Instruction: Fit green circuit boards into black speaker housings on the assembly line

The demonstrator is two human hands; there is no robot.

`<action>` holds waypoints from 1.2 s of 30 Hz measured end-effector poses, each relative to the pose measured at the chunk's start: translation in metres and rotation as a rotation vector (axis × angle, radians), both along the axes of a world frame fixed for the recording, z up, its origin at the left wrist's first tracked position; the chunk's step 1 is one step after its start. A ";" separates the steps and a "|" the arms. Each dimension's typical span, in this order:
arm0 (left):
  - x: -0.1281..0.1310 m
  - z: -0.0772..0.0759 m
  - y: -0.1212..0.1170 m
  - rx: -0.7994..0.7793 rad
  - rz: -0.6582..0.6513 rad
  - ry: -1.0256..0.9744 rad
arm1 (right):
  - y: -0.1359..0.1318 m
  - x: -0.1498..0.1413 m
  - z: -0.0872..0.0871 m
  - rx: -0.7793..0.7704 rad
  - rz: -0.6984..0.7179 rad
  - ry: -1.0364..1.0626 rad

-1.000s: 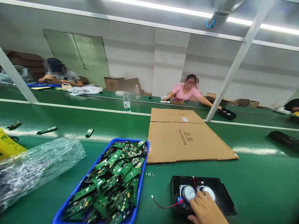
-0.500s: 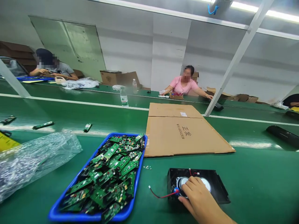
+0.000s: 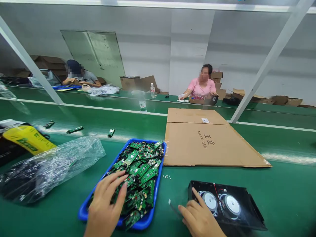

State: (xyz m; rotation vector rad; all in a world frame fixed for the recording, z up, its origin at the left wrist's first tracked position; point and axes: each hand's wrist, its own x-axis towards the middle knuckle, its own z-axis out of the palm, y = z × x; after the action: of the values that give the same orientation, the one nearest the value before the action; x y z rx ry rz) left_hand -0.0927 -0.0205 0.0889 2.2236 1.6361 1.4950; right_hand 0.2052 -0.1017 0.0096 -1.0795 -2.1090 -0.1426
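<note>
My left hand (image 3: 108, 200) is over the blue tray (image 3: 160, 177), which is heaped with green circuit boards (image 3: 140, 174). Its fingers are spread above the boards, and no board shows in them. My right hand (image 3: 199, 215) is at the near left corner of a black speaker housing (image 3: 249, 204). Its index finger stretches onto the housing's left edge, and the other fingers are bent, with no grip visible. Two round silver speakers (image 3: 232, 205) sit inside the housing, with a thin red wire (image 3: 215, 188) beside them. A blurred lead with a white connector (image 3: 170, 201) lies left of the hand.
Flattened cardboard (image 3: 192, 144) lies behind the housing. Small white bits (image 3: 167, 177) are beside the tray. A clear plastic bag (image 3: 61, 164) and a yellow packet (image 3: 28, 138) lie at left. Loose boards (image 3: 74, 129) lie farther back. Two people sit across the bench.
My left hand has come into view over the tray. My right hand has moved off the speakers to the housing's left edge. The view has shifted, and the person in pink has drawn an arm in.
</note>
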 end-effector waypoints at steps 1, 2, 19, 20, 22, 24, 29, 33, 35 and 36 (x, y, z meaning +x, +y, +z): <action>-0.001 -0.002 0.014 0.003 0.017 0.080 | -0.001 -0.004 -0.005 0.004 0.022 0.096; -0.002 -0.004 0.028 -0.020 0.036 0.146 | -0.003 -0.008 -0.009 -0.015 0.025 0.217; 0.025 0.041 0.071 -0.376 0.109 0.138 | -0.010 0.054 0.004 -0.604 0.106 1.581; 0.037 0.043 0.060 -0.348 0.030 0.028 | -0.009 0.054 0.005 -0.608 0.108 1.603; 0.067 0.040 0.036 -0.462 -0.175 -0.195 | -0.008 0.055 0.008 -0.609 0.123 1.633; 0.104 0.027 0.015 -0.720 -0.344 -0.422 | -0.006 0.056 0.009 -0.598 0.100 1.652; 0.175 -0.021 -0.017 -1.100 -0.607 -0.887 | -0.007 0.055 0.004 -0.644 -0.104 1.512; 0.185 -0.040 -0.026 -1.216 -0.636 -1.142 | -0.015 0.048 0.001 -0.698 -0.223 1.378; 0.182 -0.043 -0.027 -1.178 -0.612 -1.140 | -0.016 0.048 0.004 -0.697 -0.173 1.391; 0.179 -0.044 -0.027 -1.156 -0.601 -1.119 | -0.016 0.049 0.007 -0.698 -0.119 1.397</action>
State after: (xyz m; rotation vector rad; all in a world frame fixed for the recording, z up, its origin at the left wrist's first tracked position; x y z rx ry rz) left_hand 0.0864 -0.0473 0.0450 0.7998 0.8651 0.8639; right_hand 0.2540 -0.1175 0.0164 -1.1269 -0.7796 1.0567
